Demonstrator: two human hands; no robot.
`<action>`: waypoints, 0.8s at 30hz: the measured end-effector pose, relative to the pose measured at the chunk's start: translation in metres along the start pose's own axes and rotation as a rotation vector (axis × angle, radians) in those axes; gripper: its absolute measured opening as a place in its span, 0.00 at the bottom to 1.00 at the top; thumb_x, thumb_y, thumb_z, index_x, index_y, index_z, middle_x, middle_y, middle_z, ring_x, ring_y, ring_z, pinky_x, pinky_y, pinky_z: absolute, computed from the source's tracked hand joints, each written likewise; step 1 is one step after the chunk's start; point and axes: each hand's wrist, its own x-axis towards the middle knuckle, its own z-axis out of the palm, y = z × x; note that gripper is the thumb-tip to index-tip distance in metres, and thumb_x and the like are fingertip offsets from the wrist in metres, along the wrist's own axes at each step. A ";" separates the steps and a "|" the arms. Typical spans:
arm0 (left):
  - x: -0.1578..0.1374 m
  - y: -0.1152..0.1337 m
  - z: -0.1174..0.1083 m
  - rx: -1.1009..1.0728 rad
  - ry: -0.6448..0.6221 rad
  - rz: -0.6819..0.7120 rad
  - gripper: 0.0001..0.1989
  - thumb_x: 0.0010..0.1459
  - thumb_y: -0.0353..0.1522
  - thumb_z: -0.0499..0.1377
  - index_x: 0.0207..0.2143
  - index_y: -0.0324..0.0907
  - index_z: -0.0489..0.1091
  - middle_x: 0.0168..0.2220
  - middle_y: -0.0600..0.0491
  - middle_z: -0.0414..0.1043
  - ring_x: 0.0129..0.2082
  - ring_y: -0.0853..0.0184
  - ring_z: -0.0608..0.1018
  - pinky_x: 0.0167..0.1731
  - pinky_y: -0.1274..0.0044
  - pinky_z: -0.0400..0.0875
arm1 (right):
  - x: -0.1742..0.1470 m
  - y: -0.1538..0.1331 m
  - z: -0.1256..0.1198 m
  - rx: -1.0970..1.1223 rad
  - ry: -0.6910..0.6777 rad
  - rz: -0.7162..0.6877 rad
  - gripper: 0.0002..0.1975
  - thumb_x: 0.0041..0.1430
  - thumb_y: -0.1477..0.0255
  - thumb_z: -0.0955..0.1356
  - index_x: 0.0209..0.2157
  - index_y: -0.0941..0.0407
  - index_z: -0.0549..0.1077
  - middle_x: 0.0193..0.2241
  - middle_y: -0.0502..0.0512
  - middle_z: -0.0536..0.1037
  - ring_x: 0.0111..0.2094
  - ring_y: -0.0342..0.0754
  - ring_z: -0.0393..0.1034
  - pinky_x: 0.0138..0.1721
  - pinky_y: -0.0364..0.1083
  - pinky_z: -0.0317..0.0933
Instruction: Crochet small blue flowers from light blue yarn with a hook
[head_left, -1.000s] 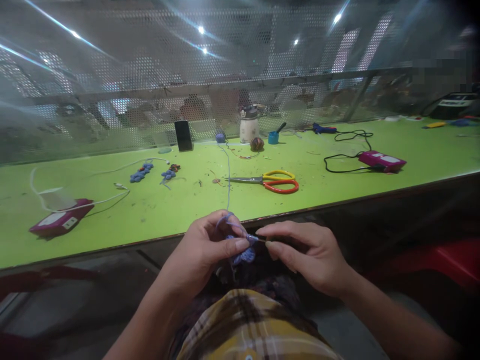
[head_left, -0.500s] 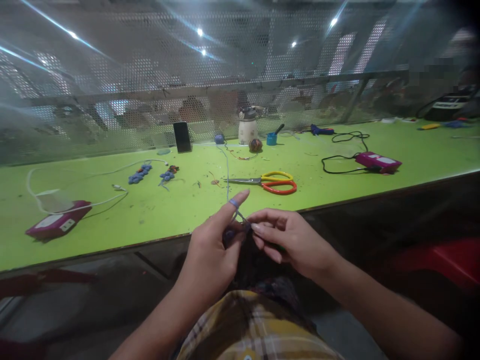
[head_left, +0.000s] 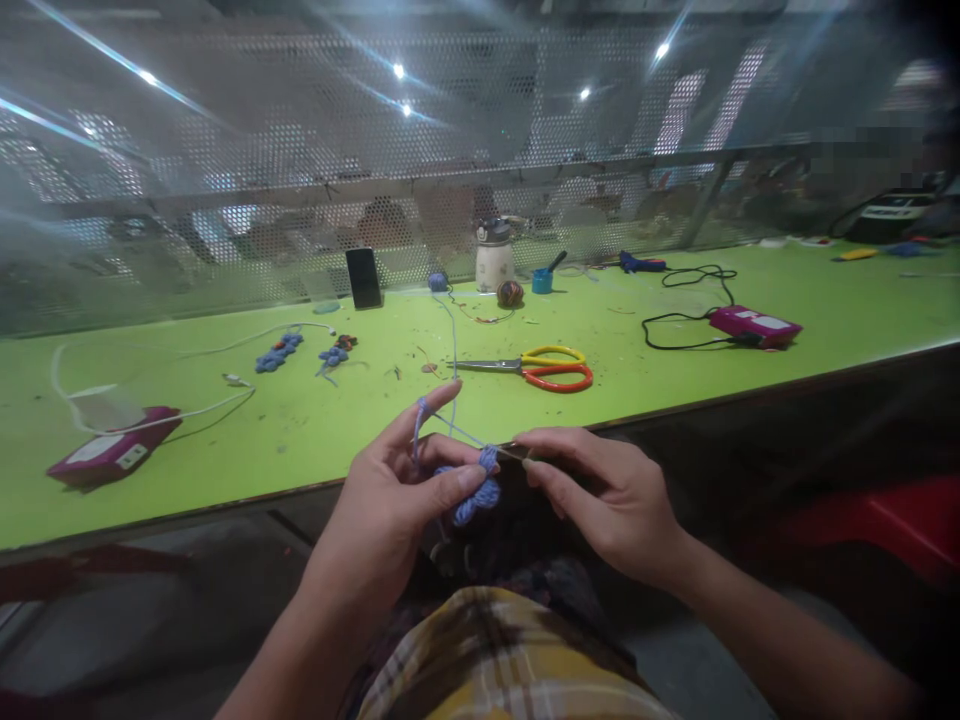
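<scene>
My left hand (head_left: 401, 487) pinches a small piece of blue crochet (head_left: 480, 490) between thumb and fingers, just past the table's front edge. Blue yarn (head_left: 453, 335) loops round its raised index finger and runs back over the table to a small blue yarn ball (head_left: 437, 282). In my right hand (head_left: 604, 490) is a thin crochet hook (head_left: 513, 453), its tip at the top of the crochet piece; the fingers hide most of the handle. Scissors (head_left: 556, 368) with yellow and red handles lie beyond both hands. Two blue crocheted pieces (head_left: 279, 353) rest farther left.
On the green table (head_left: 360, 420) stand a phone (head_left: 364, 278), a pale bottle (head_left: 493, 262) and a blue cup (head_left: 542, 280), near a dark multicoloured yarn ball (head_left: 510, 294). Purple power strips (head_left: 754, 326) with cables lie at both sides. A perforated screen (head_left: 450, 150) rises behind.
My left hand has turned and opened out leftward, so the blue crochet piece now shows. My right hand has shifted slightly right, and the hook's shaft is visible between the hands.
</scene>
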 end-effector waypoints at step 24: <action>-0.009 0.001 0.008 0.035 0.057 0.063 0.31 0.41 0.25 0.73 0.51 0.45 0.75 0.25 0.56 0.77 0.25 0.74 0.74 0.27 0.84 0.69 | 0.003 -0.003 -0.017 -0.140 -0.067 -0.290 0.11 0.58 0.84 0.69 0.42 0.61 0.77 0.36 0.56 0.84 0.38 0.42 0.79 0.43 0.35 0.69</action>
